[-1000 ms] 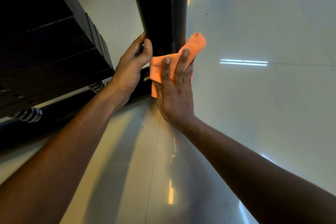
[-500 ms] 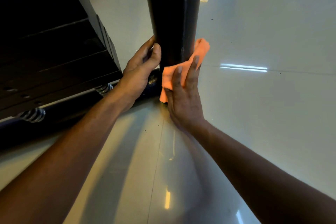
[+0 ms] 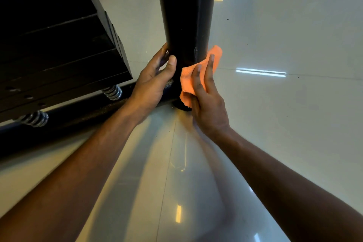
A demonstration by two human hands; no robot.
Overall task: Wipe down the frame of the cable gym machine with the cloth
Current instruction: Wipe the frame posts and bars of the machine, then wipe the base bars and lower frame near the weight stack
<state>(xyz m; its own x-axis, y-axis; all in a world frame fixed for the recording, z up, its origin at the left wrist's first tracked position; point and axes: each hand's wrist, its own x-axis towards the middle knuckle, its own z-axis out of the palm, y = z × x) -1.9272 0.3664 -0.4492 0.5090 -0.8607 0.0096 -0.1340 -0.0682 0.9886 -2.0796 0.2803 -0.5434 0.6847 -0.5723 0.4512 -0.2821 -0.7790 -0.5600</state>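
Head view, looking down the black upright post (image 3: 184,15) of the cable machine's frame toward its foot on the floor. The right hand (image 3: 206,100) presses a folded orange microfibre cloth (image 3: 186,82) against the lower right face of the post, just above the base; the fingers (image 3: 208,72) lie nearly straight and flat over the cloth, and one corner of the cloth sticks out past the fingertips on the post's right edge (whether the thumb pinches the cloth from beneath cannot be told, as it is hidden). The left hand (image 3: 151,84) holds the same post from the left side at about the same height, thumb (image 3: 169,68) laid on the near face and the fingers wrapped round the far side, so the grip is closed on the post.

To the left sits the dark weight stack (image 3: 59,51), its plates seen from above, resting over two chrome coil springs (image 3: 113,92). A black base rail (image 3: 78,116) runs from the lower left to the foot of the post, passing behind the left wrist. Beneath everything lies a glossy pale tiled floor (image 3: 275,124), carrying bright reflections of ceiling lights.
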